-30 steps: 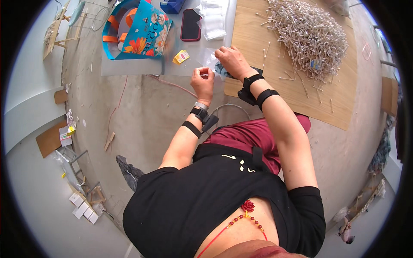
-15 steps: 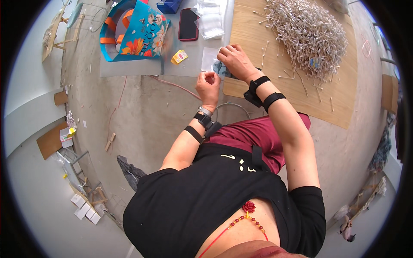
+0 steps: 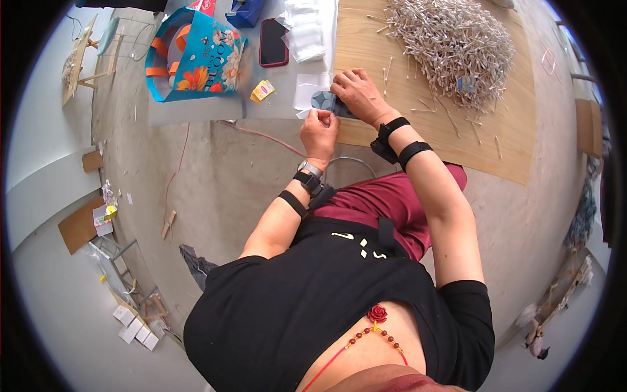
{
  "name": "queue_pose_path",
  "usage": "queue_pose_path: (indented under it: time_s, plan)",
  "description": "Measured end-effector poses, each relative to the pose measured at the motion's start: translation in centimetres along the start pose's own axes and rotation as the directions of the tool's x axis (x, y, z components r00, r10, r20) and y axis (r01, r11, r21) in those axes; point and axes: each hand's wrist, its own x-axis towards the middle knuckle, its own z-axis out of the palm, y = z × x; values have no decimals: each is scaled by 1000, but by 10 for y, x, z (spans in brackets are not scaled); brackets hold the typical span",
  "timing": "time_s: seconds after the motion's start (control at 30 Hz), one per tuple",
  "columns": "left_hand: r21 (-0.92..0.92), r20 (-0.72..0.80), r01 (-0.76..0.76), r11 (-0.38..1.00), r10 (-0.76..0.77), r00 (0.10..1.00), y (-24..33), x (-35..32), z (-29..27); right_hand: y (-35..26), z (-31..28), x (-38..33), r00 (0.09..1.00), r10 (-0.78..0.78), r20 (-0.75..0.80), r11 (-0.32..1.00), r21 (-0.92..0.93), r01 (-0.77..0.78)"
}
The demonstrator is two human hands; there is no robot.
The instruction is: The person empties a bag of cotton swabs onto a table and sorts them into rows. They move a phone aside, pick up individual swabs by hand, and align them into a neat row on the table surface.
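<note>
At the near edge of the table my left hand [image 3: 319, 136] is closed in a pinch. Its fingertips meet the lower side of a grey-blue piece with a rounded pattern [image 3: 321, 100]; whatever lies between them is too small to make out. My right hand [image 3: 359, 95] reaches over from the right, fingers bent down and pressed together at the piece's right side. What those fingers grip is hidden. Under that palm a dark flat thing [image 3: 344, 110] partly shows. A white sheet or small bag [image 3: 305, 90] lies just left of the patterned piece.
A heap of cotton swabs [image 3: 457, 49] covers the back of the wooden board [image 3: 372, 49], with loose swabs around it. Left of it lie clear plastic bags [image 3: 304, 36], a phone [image 3: 273, 43], small yellow packets [image 3: 262, 91], a blue dispenser [image 3: 244, 13] and a floral tote bag [image 3: 196, 62].
My left fingers have closed further and come up against the patterned piece, more of which now shows. My right hand keeps nearly the same place. The view has shifted slightly over the table.
</note>
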Motion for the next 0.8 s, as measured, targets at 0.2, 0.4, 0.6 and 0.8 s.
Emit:
queue_pose_path:
  time_s: [0.2,0.4,0.6,0.8]
  plan:
    - [82,83,42,996,-49,995,14,-1,2,2,-1,-7,998,-7,-67,999,-39,5]
    - [89,149,30,996,-43,988,21,-1,5,4,-8,-14,999,-26,-43,991,-129,20]
    - [117,238,-17,993,-12,971,22,1,5,-3,-9,-26,996,72,-51,993,-91,-76]
    - [158,334,-157,975,97,937,20,1,0,-19,-13,-57,979,168,-114,978,-105,-180]
